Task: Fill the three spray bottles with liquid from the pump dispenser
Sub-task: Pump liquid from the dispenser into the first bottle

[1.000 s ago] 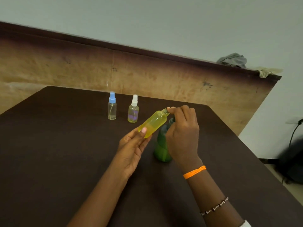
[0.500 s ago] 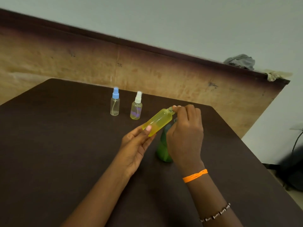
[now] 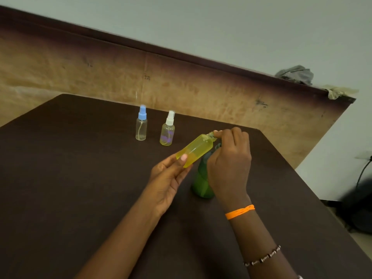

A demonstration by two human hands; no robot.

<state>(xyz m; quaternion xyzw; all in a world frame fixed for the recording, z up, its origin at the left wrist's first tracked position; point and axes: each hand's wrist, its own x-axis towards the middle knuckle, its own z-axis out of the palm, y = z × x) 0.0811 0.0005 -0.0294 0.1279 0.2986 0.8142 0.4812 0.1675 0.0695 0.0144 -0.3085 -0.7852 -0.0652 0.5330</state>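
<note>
The left hand (image 3: 168,176) grips the tilted yellow bottle (image 3: 194,151) by its base; the right hand (image 3: 228,160) pinches its neck, above the green dispenser (image 3: 201,182). Two capped bottles (image 3: 141,122) stand beyond the hands.

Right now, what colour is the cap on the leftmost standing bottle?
Light blue cap, clearest in the head view.

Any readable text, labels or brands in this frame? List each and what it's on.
None readable.
White-capped spray bottle: purple print, too blurred to read.
Board behind the table: dark scribbled marks, illegible.
Yellow bottle, blue-capped spray bottle, green pump dispenser: no text visible.
</note>
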